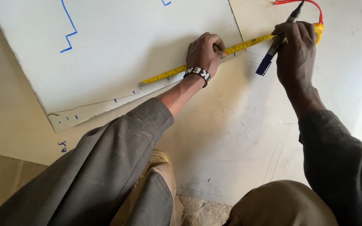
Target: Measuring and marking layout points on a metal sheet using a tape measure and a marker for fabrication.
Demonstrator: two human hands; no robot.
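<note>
Yellow tape measure (202, 60) pinned by the fisted left hand (205, 52); right hand (296, 52) grips a marker (278, 42), seemingly the tape's case too.

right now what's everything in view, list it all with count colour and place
top sheet: one, white with blue marker lines, upper left, lying on a bigger sheet
bigger sheet: one, cream, underneath, spreads right and down
tape measure: one, yellow blade along the top sheet's lower edge; yellow case at far right
marker: one, dark with blue cap, upper right
red cord: one, top right
floor: bare, brownish, bottom left
bead bracelet: one, black and white, left wrist
left hand: pressing the tape down
right hand: holding marker and tape case
</note>
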